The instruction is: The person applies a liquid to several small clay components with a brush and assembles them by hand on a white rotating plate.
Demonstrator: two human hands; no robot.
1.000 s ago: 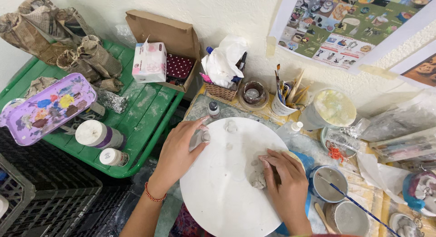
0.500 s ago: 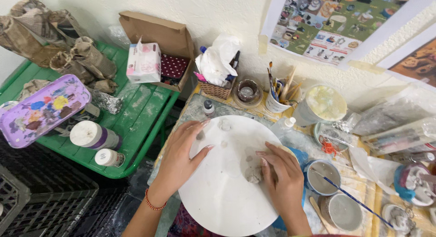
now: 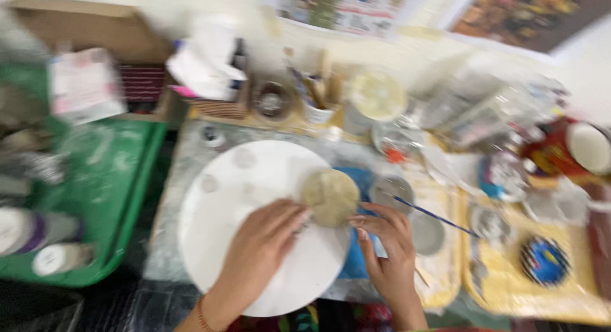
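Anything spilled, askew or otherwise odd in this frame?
Nothing is clearly spilled or broken, though the frame is blurred. The green tray shows whitish smears, and the round white board has faint grey circular marks. A tan clay disc lies at the board's right edge, with the left hand and right hand beside it.

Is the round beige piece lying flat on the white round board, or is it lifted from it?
Cannot tell: the picture is blurred. The beige piece sits at the white board's right edge, between the left hand and right hand.
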